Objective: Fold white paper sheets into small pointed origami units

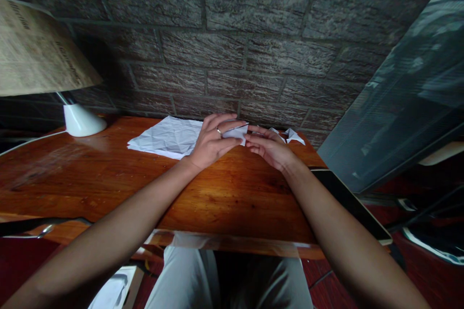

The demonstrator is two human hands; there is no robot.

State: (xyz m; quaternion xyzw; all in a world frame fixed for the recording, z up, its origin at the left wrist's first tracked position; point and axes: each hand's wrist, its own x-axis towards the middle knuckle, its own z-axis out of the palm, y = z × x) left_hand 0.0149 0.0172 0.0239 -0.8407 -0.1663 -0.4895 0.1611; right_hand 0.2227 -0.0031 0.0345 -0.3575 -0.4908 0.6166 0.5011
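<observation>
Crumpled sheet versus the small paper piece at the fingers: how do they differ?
The crumpled sheet is much larger than the small paper piece. The sheet lies spread out on the table, beside the left hand. The piece is pinched in that hand's fingers, with the right hand reaching its fingertips to its edge. The sheet shows many creases, while the piece looks folded compact. Both are white paper.

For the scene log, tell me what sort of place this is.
Likely a home desk corner: a polished wooden table against a dark brick wall, a shaded lamp on it, and creased white paper.
</observation>
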